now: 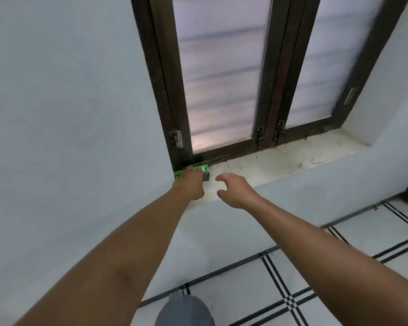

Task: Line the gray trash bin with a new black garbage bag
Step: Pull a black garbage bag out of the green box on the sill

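Observation:
A green-labelled pack of garbage bags (204,170) lies at the left end of a stone window sill (280,161), tight against the dark window frame. My left hand (190,184) reaches onto the pack with its fingers curled over the top, covering most of it. My right hand (233,189) hovers just to the right of the pack, above the sill, fingers spread and loosely bent, holding nothing. No gray trash bin is in view.
A dark-framed window with frosted panes (222,78) rises behind the sill. Pale walls flank it on both sides. Below lies a white tiled floor with black stripes (292,290). My grey-clad knee (184,311) shows at the bottom edge.

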The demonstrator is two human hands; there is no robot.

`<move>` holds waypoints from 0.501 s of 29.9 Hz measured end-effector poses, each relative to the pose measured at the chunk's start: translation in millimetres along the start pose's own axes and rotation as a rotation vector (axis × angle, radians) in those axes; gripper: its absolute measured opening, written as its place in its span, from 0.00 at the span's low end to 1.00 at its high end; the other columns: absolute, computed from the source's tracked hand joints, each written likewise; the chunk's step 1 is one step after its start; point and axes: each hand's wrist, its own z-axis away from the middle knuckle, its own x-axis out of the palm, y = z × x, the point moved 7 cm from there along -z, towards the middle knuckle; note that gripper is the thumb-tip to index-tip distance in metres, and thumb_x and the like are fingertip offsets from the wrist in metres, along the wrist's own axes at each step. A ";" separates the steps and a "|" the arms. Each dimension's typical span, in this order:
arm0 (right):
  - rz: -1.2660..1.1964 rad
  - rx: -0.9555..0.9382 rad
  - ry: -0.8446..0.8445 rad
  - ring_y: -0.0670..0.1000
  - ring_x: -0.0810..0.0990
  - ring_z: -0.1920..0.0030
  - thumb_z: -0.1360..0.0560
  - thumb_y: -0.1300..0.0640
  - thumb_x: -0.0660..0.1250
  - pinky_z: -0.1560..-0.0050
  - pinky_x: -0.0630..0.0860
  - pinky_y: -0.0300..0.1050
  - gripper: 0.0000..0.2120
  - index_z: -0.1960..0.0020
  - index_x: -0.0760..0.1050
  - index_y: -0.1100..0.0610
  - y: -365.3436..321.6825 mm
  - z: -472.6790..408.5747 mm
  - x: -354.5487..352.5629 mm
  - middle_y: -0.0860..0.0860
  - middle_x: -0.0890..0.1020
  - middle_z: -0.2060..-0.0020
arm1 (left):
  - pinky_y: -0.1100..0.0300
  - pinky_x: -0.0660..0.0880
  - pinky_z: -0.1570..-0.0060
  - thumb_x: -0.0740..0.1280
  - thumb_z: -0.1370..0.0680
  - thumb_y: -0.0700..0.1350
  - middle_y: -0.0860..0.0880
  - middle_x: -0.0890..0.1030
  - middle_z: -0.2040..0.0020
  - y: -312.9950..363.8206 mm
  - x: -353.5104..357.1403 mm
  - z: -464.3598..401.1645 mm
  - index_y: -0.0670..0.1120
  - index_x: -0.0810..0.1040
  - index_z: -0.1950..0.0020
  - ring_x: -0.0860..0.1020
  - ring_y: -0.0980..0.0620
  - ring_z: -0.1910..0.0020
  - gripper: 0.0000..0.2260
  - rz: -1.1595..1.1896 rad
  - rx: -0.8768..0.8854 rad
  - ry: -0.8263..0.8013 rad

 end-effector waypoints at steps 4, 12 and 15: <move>-0.072 0.081 -0.027 0.55 0.76 0.32 0.21 0.61 0.66 0.37 0.76 0.48 0.24 0.26 0.72 0.51 14.9 -38.4 10.5 0.52 0.75 0.28 | 0.48 0.77 0.34 0.72 0.24 0.40 0.37 0.65 0.25 -12.8 14.9 -41.2 0.42 0.61 0.21 0.70 0.37 0.29 0.34 -0.092 -0.129 -0.035; -0.245 0.188 -0.048 0.54 0.79 0.36 0.22 0.62 0.64 0.41 0.78 0.44 0.22 0.29 0.75 0.53 49.9 -104.8 25.8 0.52 0.79 0.32 | 0.46 0.73 0.39 0.68 0.22 0.40 0.40 0.70 0.30 -10.2 24.3 -100.1 0.46 0.69 0.28 0.69 0.39 0.32 0.23 -0.113 -0.073 0.067; -0.312 0.227 -0.052 0.54 0.78 0.37 0.22 0.62 0.65 0.47 0.73 0.39 0.22 0.29 0.75 0.54 61.3 -130.9 26.6 0.52 0.79 0.33 | 0.44 0.71 0.39 0.68 0.22 0.43 0.42 0.70 0.32 -10.4 24.7 -112.7 0.47 0.73 0.33 0.68 0.39 0.34 0.17 -0.129 -0.048 0.067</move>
